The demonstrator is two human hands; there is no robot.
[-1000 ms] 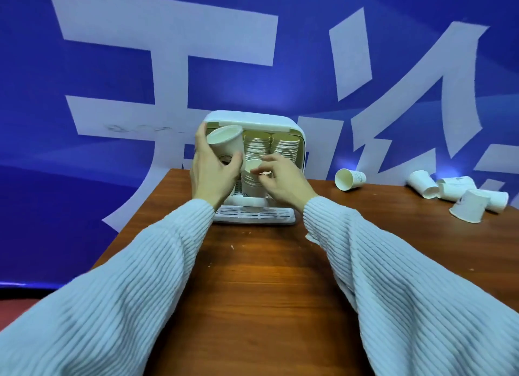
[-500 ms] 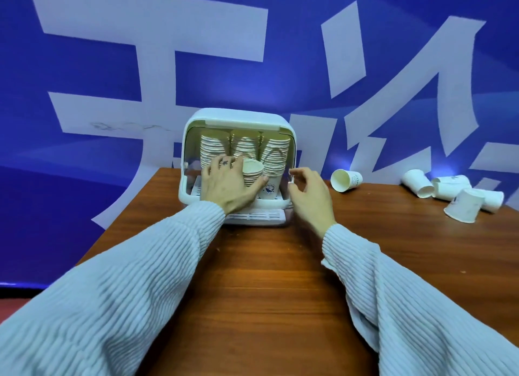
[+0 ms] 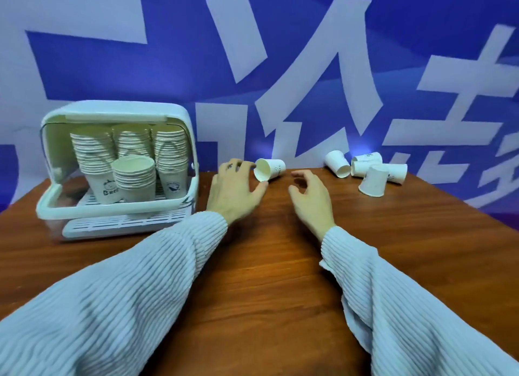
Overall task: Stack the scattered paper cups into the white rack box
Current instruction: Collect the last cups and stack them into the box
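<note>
The white rack box [image 3: 118,113] stands open at the left of the table, holding three tall stacks of paper cups and a shorter stack [image 3: 135,176] in front. A single paper cup [image 3: 270,169] lies on its side near the table's back edge. My left hand [image 3: 234,191] is open with its fingertips touching that cup's rim. Just right of the cup, my right hand [image 3: 310,197] hovers open and empty. Several more cups [image 3: 370,173] lie scattered at the back right.
The wooden table [image 3: 266,277] stretches toward me between my sleeves. A blue banner with large white characters [image 3: 309,66] hangs directly behind the table's back edge. The box's slotted tray [image 3: 123,224] juts out in front of the box.
Both hands have left the rack box and moved right to the lying cup. The cup held before now tops the short front stack. My view has turned to the right.
</note>
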